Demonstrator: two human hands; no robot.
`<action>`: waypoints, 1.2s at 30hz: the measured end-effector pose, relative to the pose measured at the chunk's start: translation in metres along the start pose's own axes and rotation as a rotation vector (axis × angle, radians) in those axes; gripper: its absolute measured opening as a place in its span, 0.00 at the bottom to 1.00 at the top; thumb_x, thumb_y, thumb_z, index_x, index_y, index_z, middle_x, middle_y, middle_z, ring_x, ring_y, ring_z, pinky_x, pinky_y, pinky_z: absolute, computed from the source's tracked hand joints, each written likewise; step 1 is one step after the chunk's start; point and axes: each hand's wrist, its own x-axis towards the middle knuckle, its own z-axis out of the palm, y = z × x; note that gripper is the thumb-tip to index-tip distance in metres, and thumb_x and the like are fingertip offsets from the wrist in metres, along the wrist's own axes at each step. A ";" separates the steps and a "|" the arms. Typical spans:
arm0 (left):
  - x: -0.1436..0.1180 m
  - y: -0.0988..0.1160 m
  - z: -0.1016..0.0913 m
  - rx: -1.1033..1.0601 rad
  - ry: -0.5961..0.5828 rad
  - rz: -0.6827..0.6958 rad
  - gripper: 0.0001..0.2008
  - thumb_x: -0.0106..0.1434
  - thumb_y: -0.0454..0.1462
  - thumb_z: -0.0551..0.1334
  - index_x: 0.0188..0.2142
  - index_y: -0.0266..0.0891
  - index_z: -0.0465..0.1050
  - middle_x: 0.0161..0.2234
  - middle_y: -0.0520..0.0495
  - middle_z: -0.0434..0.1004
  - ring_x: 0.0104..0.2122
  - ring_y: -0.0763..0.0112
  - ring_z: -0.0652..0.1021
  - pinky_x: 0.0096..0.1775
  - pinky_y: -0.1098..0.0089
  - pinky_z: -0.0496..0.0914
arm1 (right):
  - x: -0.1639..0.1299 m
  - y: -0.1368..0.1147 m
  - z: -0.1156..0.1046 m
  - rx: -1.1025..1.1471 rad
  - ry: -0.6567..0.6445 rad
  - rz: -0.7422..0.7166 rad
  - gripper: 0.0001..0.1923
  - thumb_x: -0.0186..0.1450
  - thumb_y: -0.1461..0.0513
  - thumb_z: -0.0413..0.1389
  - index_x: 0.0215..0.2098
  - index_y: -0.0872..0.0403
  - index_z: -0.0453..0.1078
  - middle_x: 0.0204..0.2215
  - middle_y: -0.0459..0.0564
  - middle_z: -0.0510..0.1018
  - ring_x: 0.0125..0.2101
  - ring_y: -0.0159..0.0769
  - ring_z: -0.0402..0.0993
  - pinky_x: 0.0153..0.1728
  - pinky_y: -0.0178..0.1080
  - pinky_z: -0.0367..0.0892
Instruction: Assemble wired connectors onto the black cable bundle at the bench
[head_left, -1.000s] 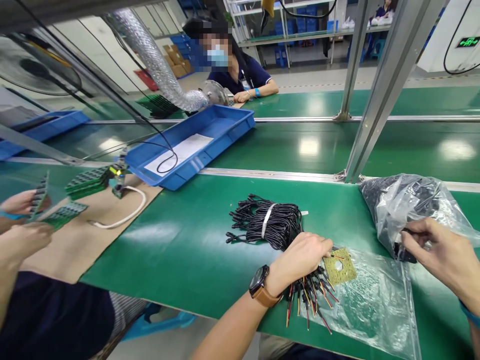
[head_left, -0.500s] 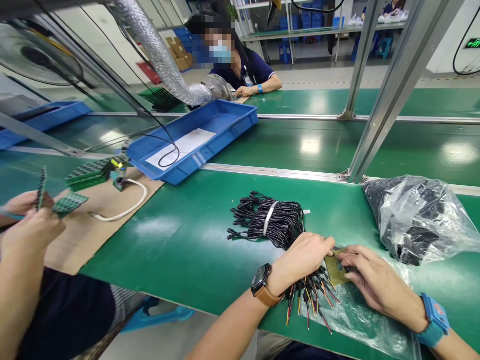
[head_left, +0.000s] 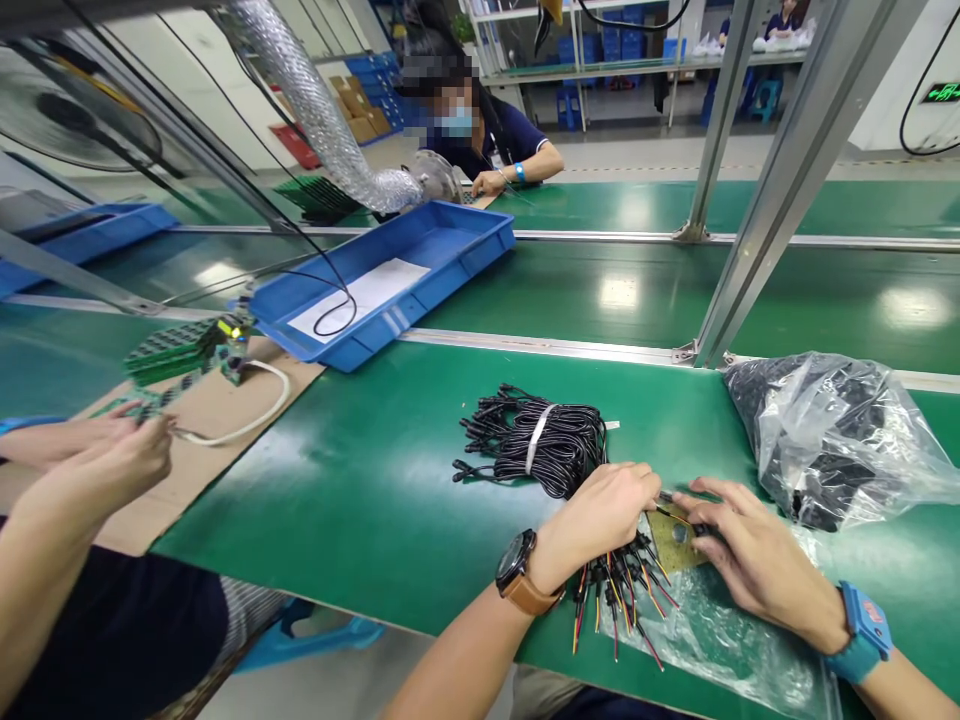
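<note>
My left hand [head_left: 619, 500], with a watch at the wrist, pinches the end of a black cable, its thin coloured wires pointing right. My right hand [head_left: 742, 545], wearing a blue wristband, has its fingers curled round a small black part [head_left: 706, 533], close to those wires. Beneath the fingertips lies a yellowish flat piece [head_left: 667, 545] with a grey round spot. A bundle of black cables [head_left: 551, 445], tied with a white band, lies beyond my left hand. Stripped red and yellow wire ends [head_left: 619, 600] fan out below it. A clear plastic bag [head_left: 742, 630] lies flat under my right forearm.
A clear bag of black parts [head_left: 832, 440] stands at right, near a metal post [head_left: 780, 200]. A blue tray [head_left: 450, 270] holds paper. At left, a co-worker's hands [head_left: 112, 450] hold a green circuit board beside stacked boards [head_left: 169, 350]. Another person [head_left: 487, 140] sits opposite.
My right hand's fingers have lifted and spread slightly, uncovering the coloured wires and the grey spot. My left hand has shifted slightly left. The co-worker's hands at left have moved right with the board.
</note>
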 end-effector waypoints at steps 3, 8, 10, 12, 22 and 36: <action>0.000 0.001 0.000 0.045 -0.018 -0.008 0.09 0.65 0.24 0.56 0.34 0.38 0.70 0.33 0.48 0.75 0.35 0.65 0.76 0.37 0.67 0.68 | 0.003 -0.004 0.001 0.013 -0.069 -0.019 0.11 0.75 0.65 0.47 0.54 0.55 0.64 0.52 0.62 0.76 0.57 0.52 0.69 0.50 0.56 0.75; 0.001 0.004 -0.001 0.077 -0.038 -0.015 0.09 0.65 0.24 0.57 0.33 0.38 0.70 0.33 0.48 0.77 0.35 0.64 0.77 0.37 0.66 0.68 | 0.004 -0.005 0.002 0.029 -0.042 0.007 0.10 0.75 0.65 0.47 0.52 0.55 0.64 0.51 0.62 0.77 0.58 0.52 0.69 0.51 0.57 0.74; 0.001 0.003 -0.001 0.081 -0.032 -0.012 0.08 0.65 0.25 0.57 0.33 0.38 0.69 0.33 0.48 0.77 0.35 0.64 0.78 0.37 0.66 0.68 | 0.004 -0.004 0.001 0.050 -0.064 0.015 0.10 0.74 0.65 0.48 0.53 0.55 0.65 0.51 0.60 0.77 0.58 0.52 0.68 0.51 0.56 0.73; 0.001 0.003 -0.001 0.069 -0.019 -0.010 0.07 0.66 0.26 0.57 0.34 0.38 0.68 0.33 0.48 0.77 0.35 0.64 0.78 0.37 0.66 0.68 | 0.003 -0.002 -0.002 0.086 -0.066 0.036 0.10 0.74 0.66 0.48 0.53 0.54 0.66 0.51 0.59 0.77 0.56 0.50 0.69 0.51 0.54 0.73; -0.001 0.012 -0.003 -0.398 0.073 0.067 0.08 0.69 0.28 0.56 0.45 0.40 0.68 0.37 0.48 0.78 0.37 0.67 0.80 0.40 0.68 0.72 | -0.008 0.015 -0.004 0.493 0.160 0.438 0.10 0.75 0.57 0.53 0.50 0.51 0.70 0.42 0.52 0.79 0.40 0.40 0.78 0.43 0.41 0.76; 0.005 0.010 0.008 -0.537 0.195 0.092 0.07 0.70 0.31 0.53 0.40 0.39 0.68 0.37 0.47 0.76 0.36 0.67 0.76 0.41 0.68 0.69 | -0.004 0.009 0.008 0.775 0.139 0.522 0.12 0.72 0.55 0.58 0.50 0.50 0.75 0.43 0.51 0.79 0.41 0.37 0.78 0.44 0.37 0.75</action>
